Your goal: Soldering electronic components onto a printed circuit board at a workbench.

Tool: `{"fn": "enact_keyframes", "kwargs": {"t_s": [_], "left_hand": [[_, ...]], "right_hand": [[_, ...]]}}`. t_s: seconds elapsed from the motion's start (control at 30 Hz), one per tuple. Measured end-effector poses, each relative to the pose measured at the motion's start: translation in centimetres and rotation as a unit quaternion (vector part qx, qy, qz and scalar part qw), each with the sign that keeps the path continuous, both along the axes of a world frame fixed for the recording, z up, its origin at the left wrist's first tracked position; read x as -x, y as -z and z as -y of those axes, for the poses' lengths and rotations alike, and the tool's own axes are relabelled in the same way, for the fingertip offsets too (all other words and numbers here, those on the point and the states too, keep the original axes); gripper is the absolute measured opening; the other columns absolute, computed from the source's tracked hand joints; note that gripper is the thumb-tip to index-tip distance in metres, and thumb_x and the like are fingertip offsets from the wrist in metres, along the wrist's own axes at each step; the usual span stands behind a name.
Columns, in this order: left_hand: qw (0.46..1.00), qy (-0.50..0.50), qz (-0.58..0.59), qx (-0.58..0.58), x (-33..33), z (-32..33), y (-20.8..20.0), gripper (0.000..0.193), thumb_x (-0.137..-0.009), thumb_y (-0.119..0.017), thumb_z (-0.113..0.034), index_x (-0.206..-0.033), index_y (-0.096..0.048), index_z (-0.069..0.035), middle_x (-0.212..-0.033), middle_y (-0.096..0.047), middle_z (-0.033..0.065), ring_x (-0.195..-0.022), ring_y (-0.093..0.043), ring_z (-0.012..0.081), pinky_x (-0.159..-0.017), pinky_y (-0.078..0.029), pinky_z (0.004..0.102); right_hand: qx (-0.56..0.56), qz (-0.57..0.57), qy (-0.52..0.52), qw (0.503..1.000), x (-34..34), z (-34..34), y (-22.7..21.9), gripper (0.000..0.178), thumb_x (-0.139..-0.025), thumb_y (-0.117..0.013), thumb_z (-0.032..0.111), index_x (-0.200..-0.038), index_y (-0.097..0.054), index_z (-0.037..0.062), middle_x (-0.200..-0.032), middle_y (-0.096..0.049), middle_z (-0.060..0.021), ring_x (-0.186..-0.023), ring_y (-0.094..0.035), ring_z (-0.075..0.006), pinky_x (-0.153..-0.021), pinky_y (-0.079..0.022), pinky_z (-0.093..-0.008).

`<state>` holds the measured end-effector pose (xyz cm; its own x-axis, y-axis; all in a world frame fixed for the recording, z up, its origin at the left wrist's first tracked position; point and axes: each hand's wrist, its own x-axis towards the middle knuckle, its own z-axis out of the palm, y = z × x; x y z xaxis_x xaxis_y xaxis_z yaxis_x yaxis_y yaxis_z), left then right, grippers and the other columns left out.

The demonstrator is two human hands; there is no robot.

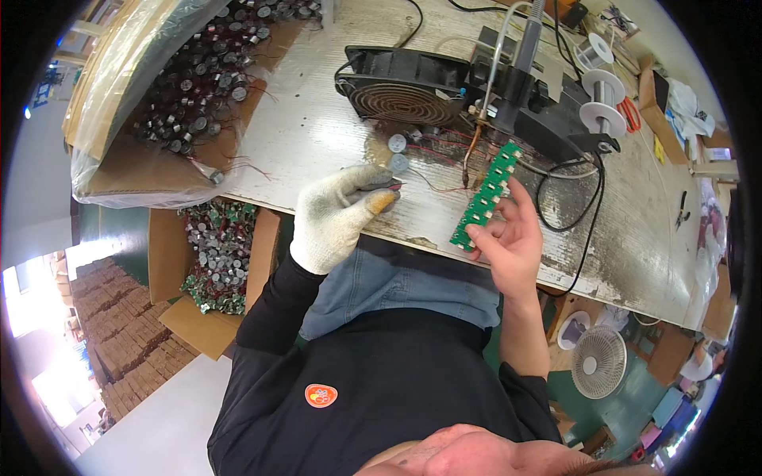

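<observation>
We hold one green circuit-board strip (486,194) over the bench (294,103) in our right hand (514,242); our one gloved left hand (337,214) is narrowed, contents unclear, near two silver discs (398,163) and one black fan (409,99).

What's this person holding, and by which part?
The right hand holds a green circuit strip near its lower end; what the gloved left hand holds, if anything, is unclear.

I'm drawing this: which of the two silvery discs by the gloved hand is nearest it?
The lower disc, beside the left hand; the upper disc lies farther off, toward the black fan.
</observation>
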<state>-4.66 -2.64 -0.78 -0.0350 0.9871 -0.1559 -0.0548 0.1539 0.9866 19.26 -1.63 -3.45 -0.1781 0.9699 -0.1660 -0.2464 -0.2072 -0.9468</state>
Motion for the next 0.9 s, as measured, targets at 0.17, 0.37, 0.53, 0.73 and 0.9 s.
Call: {"fn": "enact_keyframes", "kwargs": {"t_s": [0.17, 0.37, 0.53, 0.73, 0.9], "left_hand": [[0.998, 0.003, -0.054, -0.045, -0.8, 0.1, 0.8, 0.018, -0.086, -0.066, -0.003, -0.102, -0.065, 0.006, -0.094, -0.067, 0.0098, -0.086, -0.063, 0.0135, -0.077, -0.05, 0.0245], [0.992, 0.034, -0.1, -0.069, -2.3, -0.1, 0.1, 0.017, -0.085, -0.066, -0.004, -0.1, -0.065, 0.004, -0.087, -0.066, 0.0112, -0.077, -0.063, 0.0142, -0.068, -0.049, 0.0245], [0.992, 0.054, -0.11, -0.036, -3.7, 0.0, 0.3, 0.014, -0.084, -0.065, -0.003, -0.096, -0.067, 0.004, -0.084, -0.066, 0.0113, -0.071, -0.062, 0.0145, -0.064, -0.048, 0.0271], [0.982, 0.085, -0.158, -0.059, -5.1, -0.1, 0.6, 0.016, -0.083, -0.068, -0.009, -0.096, -0.069, -0.001, -0.081, -0.067, 0.0114, -0.068, -0.062, 0.0176, -0.063, -0.048, 0.0276], [0.978, 0.095, -0.167, -0.08, -5.5, 0.0, 0.9, 0.018, -0.081, -0.068, -0.009, -0.098, -0.069, -0.003, -0.081, -0.067, 0.0109, -0.066, -0.061, 0.0194, -0.06, -0.047, 0.0291]], "right_hand": [[0.009, -0.006, -0.006, 1.0, -0.2, 0.1, -0.2, 0.077, -0.078, -0.064, -0.012, -0.143, -0.024, 0.0001, -0.109, -0.054, -0.0151, -0.069, -0.062, -0.0123, -0.051, -0.054, -0.0223], [0.029, -0.005, -0.016, 0.999, -0.4, 0.0, -0.8, 0.078, -0.078, -0.064, -0.012, -0.143, -0.024, 0.0017, -0.105, -0.055, -0.016, -0.068, -0.064, -0.0153, -0.051, -0.054, -0.0237], [0.057, -0.024, -0.033, 0.998, -0.3, 0.2, -1.1, 0.077, -0.079, -0.063, -0.012, -0.144, -0.023, 0.0028, -0.104, -0.055, -0.016, -0.067, -0.066, -0.0183, -0.052, -0.055, -0.0252], [0.023, -0.017, -0.026, 0.999, 0.1, -0.1, -1.1, 0.071, -0.084, -0.058, -0.007, -0.144, -0.021, 0.0017, -0.106, -0.059, -0.0206, -0.062, -0.065, -0.0189, -0.046, -0.053, -0.0243], [0.059, -0.044, -0.03, 0.997, -0.1, -0.3, -1.3, 0.067, -0.088, -0.06, -0.001, -0.143, -0.022, 0.0043, -0.102, -0.056, -0.0147, -0.062, -0.063, -0.0158, -0.049, -0.053, -0.0239]]}}
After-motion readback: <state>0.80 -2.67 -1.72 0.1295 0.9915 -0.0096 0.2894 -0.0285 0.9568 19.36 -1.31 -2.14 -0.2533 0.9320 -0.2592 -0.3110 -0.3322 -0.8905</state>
